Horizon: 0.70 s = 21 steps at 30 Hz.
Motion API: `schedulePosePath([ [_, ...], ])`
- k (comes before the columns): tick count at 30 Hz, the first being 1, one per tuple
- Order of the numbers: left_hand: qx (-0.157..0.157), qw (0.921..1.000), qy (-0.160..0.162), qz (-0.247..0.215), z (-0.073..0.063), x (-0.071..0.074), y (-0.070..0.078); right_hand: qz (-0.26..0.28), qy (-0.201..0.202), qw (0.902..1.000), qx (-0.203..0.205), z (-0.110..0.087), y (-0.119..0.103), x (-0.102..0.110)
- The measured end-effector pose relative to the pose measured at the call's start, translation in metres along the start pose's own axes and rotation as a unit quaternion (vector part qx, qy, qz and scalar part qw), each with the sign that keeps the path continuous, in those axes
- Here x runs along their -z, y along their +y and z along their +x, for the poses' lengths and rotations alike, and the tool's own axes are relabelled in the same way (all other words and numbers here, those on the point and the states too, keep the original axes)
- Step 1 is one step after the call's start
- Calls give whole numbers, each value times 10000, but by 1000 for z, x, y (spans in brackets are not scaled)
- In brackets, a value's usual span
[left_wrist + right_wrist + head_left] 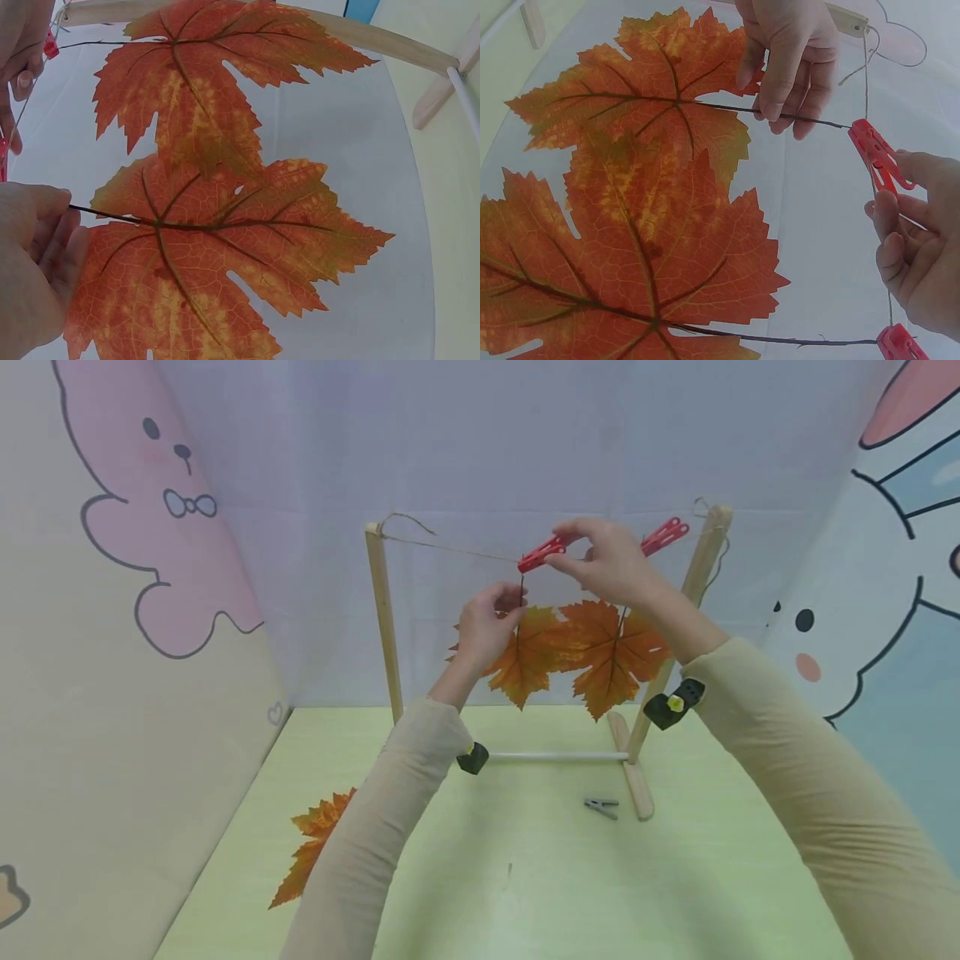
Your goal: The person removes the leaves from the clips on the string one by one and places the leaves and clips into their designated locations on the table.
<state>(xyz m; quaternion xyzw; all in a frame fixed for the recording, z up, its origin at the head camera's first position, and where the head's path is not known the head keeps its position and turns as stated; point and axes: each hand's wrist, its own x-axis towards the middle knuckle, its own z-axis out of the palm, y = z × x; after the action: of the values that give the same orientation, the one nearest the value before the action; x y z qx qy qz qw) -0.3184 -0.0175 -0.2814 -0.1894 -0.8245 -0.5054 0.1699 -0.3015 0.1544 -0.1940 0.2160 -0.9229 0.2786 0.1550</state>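
Observation:
My right hand (611, 560) pinches a red clothespin (542, 554) between thumb and fingers. In the right wrist view its tip meets the twine (866, 82) and the end of a dark leaf stem (810, 119). My left hand (489, 622) pinches that stem lower down, above an orange maple leaf (187, 247). Beside it a second maple leaf (611, 664) hangs by its stem from another red clothespin (901, 343) on the twine. The two leaves overlap at their edges.
The twine runs between a left wooden post (384, 610) and a right wooden post (705, 556), with a white rod (558, 757) low between them. A grey clothespin (601, 807) lies on the table (540, 893). Another maple leaf (311, 843) lies left, partly behind my left sleeve.

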Motion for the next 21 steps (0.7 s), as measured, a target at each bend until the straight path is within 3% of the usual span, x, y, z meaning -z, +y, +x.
schedulePosePath([
  [13,-168,9997,18,175,-3,6,-5,324,69,9993,-148,0,1,-4],
  [21,-221,9995,-143,161,-4,7,-5,262,326,9991,42,-1,-1,-6],
])
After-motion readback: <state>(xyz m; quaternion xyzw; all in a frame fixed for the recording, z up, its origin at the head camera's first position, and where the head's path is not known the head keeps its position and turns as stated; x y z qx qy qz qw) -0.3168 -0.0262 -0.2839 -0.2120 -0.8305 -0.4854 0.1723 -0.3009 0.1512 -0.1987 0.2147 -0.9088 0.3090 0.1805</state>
